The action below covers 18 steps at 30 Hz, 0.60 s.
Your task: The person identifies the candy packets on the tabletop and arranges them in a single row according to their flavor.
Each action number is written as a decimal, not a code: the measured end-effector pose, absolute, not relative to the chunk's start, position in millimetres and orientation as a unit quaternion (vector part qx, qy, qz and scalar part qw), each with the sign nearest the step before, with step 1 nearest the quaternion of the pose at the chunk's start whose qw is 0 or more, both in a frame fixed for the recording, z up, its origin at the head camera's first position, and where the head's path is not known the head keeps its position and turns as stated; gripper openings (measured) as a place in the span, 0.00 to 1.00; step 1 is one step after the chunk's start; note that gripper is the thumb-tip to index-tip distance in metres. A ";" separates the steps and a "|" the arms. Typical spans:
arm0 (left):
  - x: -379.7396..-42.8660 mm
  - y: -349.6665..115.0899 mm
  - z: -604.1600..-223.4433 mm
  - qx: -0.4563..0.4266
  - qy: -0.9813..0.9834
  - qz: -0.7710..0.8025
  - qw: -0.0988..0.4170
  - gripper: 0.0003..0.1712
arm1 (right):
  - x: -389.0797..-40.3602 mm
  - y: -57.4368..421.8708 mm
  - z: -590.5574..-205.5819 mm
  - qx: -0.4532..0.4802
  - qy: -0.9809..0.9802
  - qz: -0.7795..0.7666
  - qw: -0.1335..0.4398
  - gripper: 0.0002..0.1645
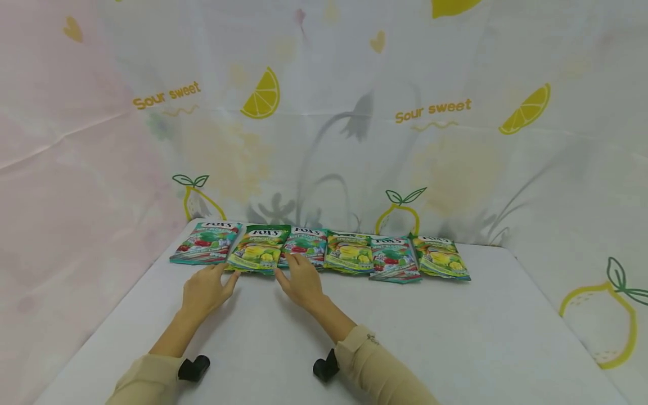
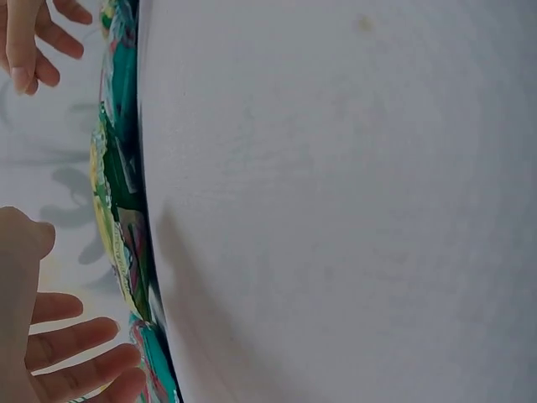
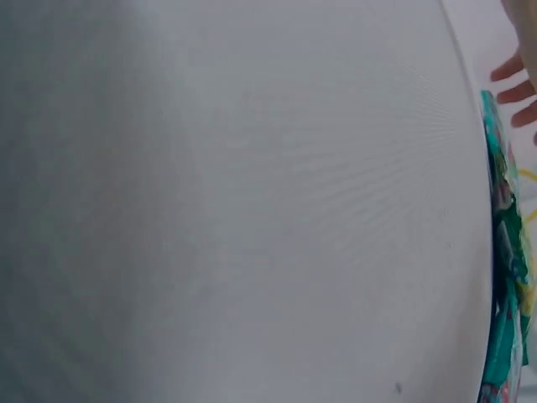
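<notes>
My left hand [image 1: 202, 289] is spread just in front of a yellow-green FOX'S candy bag [image 1: 260, 247], its fingertips near that bag's lower left corner. Further left lies a teal FOX'S candy bag [image 1: 206, 243]. My right hand [image 1: 302, 281], fingers loosely extended, reaches over the lower edge of another teal candy bag [image 1: 305, 242] and hides part of it. Between the two hands sits the yellow-green bag. The left wrist view shows the left hand [image 2: 63, 344] with parted fingers and nothing in its grasp, close to the bags' edges. Neither hand holds anything.
The row continues right with a yellow candy bag [image 1: 349, 253], a teal one [image 1: 395, 260] and another yellow one [image 1: 440, 257]. All lie along the back of a white table [image 1: 430, 337], against a lemon-printed cloth backdrop [image 1: 324, 157]. Black wrist cameras [image 1: 194, 368] sit at both cuffs.
</notes>
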State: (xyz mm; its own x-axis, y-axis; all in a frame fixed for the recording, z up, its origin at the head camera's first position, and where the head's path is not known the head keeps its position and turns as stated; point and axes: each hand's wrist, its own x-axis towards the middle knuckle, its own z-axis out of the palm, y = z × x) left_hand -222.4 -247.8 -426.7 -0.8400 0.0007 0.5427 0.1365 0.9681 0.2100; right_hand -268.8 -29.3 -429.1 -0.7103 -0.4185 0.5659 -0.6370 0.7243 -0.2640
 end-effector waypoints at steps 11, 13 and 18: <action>-233.6 -258.6 -427.1 -0.029 -0.970 -0.101 0.218 0.23 | -279.2 -36.7 -431.5 0.270 -0.919 0.234 0.164 0.22; -235.9 -260.7 -426.7 -0.029 -0.974 -0.097 0.204 0.23 | -281.7 -37.3 -432.0 0.263 -0.920 0.258 0.136 0.22; -242.8 -264.9 -425.1 -0.030 -0.981 -0.100 0.164 0.21 | -288.6 -38.2 -433.8 0.233 -0.901 0.360 0.066 0.21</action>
